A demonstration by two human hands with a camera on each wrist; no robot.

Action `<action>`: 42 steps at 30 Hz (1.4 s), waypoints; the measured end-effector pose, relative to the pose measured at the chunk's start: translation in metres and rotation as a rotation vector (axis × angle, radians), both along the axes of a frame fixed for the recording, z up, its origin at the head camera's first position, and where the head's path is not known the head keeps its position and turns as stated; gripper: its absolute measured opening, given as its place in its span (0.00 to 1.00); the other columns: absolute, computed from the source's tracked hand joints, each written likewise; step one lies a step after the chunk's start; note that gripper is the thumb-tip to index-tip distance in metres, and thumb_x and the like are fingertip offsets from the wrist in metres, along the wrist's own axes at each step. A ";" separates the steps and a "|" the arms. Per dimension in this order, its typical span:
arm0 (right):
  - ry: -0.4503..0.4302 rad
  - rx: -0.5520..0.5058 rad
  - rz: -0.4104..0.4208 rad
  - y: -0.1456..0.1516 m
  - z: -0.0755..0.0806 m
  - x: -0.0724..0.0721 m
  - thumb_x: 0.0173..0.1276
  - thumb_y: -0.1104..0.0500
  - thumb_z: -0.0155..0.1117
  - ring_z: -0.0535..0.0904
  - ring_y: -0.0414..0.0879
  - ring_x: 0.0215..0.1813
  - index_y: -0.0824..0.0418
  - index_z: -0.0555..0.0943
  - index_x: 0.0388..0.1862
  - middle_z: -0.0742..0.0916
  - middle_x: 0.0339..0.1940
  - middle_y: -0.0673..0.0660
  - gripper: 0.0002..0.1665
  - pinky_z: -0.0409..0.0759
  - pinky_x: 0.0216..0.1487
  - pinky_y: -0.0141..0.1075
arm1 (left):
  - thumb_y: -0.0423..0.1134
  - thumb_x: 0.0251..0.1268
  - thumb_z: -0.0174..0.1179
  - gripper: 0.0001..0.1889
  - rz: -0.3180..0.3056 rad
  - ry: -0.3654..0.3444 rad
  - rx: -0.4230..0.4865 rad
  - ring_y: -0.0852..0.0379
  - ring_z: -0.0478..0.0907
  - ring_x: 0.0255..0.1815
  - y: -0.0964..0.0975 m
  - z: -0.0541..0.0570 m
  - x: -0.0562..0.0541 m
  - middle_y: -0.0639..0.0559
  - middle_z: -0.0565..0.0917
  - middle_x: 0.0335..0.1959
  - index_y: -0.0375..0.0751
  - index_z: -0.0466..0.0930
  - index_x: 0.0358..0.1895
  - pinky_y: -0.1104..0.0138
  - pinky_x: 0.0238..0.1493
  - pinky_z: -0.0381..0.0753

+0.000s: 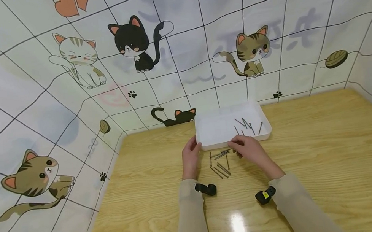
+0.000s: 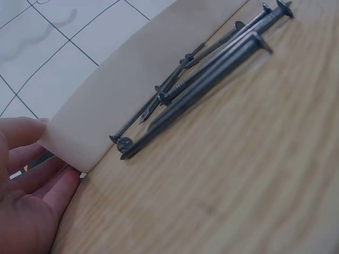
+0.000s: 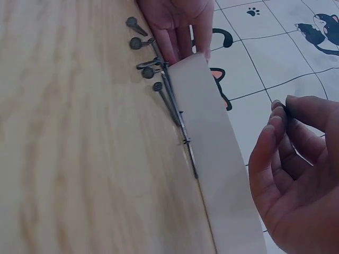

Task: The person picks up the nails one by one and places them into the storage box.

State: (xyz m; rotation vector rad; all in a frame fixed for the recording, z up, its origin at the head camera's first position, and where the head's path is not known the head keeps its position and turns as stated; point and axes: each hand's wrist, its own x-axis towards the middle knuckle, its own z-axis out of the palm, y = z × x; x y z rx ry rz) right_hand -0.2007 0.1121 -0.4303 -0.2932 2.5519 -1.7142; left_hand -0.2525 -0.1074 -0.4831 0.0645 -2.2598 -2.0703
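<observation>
A white tray (image 1: 214,126) stands at the back of the table, with several nails (image 1: 250,127) lying in its right half. My left hand (image 1: 190,156) grips the tray's front left corner, thumb on top of the rim and fingers around the side, as the left wrist view (image 2: 32,180) shows. At the front rim, my right hand (image 1: 250,150) pinches a nail, of which only a small dark part (image 3: 286,110) shows between thumb and forefinger. Several more nails (image 1: 222,169) lie loose on the table between the hands, close to the tray's front wall.
The wooden table (image 1: 330,145) meets a wall covering (image 1: 197,65) printed with cats and grid lines, right behind the tray. A black wrist camera (image 1: 206,189) sits on the left sleeve, and another camera (image 1: 265,195) on the right one.
</observation>
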 end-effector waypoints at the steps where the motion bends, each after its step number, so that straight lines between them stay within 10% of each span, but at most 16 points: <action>1: -0.003 -0.001 0.004 0.001 -0.001 0.001 0.64 0.44 0.54 0.76 0.56 0.30 0.57 0.78 0.39 0.81 0.32 0.65 0.19 0.77 0.32 0.48 | 0.40 0.64 0.53 0.21 -0.003 -0.001 -0.001 0.60 0.69 0.54 0.000 0.000 0.000 0.52 0.72 0.57 0.46 0.68 0.61 0.61 0.57 0.65; 27: 0.010 0.058 0.023 0.000 -0.008 0.002 0.67 0.51 0.53 0.78 0.53 0.34 0.62 0.78 0.47 0.82 0.35 0.60 0.19 0.78 0.32 0.42 | 0.40 0.63 0.53 0.21 0.006 0.001 0.015 0.62 0.69 0.54 -0.001 -0.001 0.001 0.54 0.73 0.56 0.47 0.69 0.61 0.63 0.56 0.65; 42: 0.111 0.227 0.054 0.001 -0.012 0.000 0.66 0.51 0.54 0.73 0.54 0.53 0.60 0.79 0.49 0.80 0.51 0.58 0.19 0.70 0.51 0.49 | 0.39 0.64 0.52 0.21 -0.004 0.009 0.021 0.57 0.68 0.56 0.001 0.001 0.001 0.52 0.72 0.57 0.45 0.68 0.61 0.60 0.57 0.64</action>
